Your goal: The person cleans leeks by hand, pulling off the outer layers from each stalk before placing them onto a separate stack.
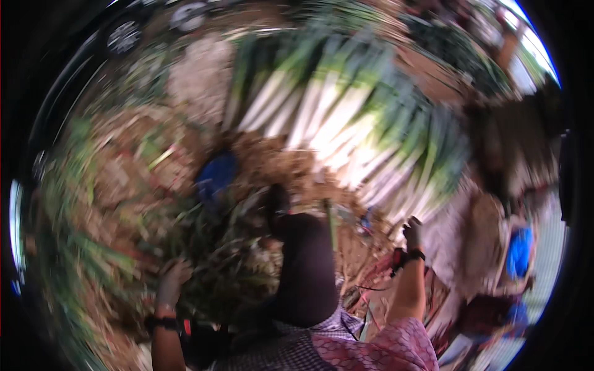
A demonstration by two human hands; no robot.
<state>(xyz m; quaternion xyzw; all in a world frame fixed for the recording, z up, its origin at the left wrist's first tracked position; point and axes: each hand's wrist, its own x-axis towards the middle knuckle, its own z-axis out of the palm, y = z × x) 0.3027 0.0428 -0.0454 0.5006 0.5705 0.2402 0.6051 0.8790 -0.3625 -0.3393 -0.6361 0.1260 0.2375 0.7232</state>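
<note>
My left hand (173, 279), with a dark band on its wrist, is at the lower left over loose green leaves and trimmings (216, 263). Motion smears its fingers, and I cannot make out anything in them. On the other side, my right hand (413, 234) is beside the near right end of a broad, fanned row of leeks (331, 117). Its dark fingertips are blurred too; whether they touch a leek does not show. The leeks lie with white stems toward me and green tops away.
A blue object (216, 176) lies among brown scraps left of the leeks. Pale sacks stand at the far left (201, 77) and at the right (479, 235). More greens (461, 55) lie at the back right. Car wheels (124, 38) show at the upper left. My dark-clad leg (307, 269) is in the middle.
</note>
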